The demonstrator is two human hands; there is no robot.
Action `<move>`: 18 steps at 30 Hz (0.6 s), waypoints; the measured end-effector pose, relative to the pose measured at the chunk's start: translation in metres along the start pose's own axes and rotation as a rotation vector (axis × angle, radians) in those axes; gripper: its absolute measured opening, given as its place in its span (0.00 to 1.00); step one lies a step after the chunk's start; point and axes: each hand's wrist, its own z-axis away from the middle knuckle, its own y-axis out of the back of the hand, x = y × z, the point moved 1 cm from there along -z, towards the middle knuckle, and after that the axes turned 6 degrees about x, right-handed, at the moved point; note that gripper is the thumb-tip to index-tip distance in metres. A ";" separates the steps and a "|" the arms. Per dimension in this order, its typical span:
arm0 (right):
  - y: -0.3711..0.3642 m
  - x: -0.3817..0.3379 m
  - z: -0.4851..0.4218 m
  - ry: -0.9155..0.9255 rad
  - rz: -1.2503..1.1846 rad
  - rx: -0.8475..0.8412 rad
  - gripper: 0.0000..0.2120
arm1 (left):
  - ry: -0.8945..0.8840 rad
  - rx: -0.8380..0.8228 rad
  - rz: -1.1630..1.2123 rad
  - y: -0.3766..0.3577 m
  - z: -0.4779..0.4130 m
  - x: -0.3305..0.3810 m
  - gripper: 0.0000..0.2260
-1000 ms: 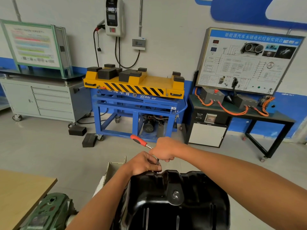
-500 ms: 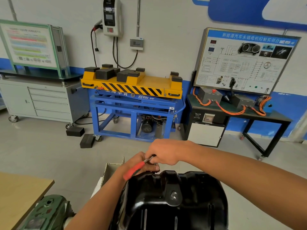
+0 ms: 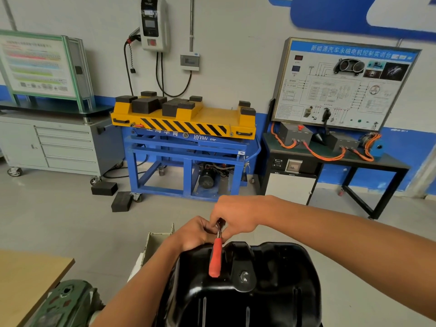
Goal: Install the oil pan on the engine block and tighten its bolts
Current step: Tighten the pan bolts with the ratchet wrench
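One red-handled ratchet over glossy black oil pan.

A yellow-topped blue cart stood at the wall, a grey drawer cabinet left of it, a diagram board right.

— Anything legible on the yellow lift table?
— On the blue frame just under it: white characters that look like "上海华育", then "HYX…" and some digits, with the ending unclear.
— And to the right of the table?
— The training board has a blue header reading "新能源汽车永磁电机控制实训台". Its smaller print is unreadable.
— To the left of the table?
— The print on the green-framed panel is too blurred to read.
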 end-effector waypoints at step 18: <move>-0.015 -0.001 -0.005 0.123 0.282 0.180 0.22 | -0.020 -0.004 -0.105 0.003 0.005 0.003 0.03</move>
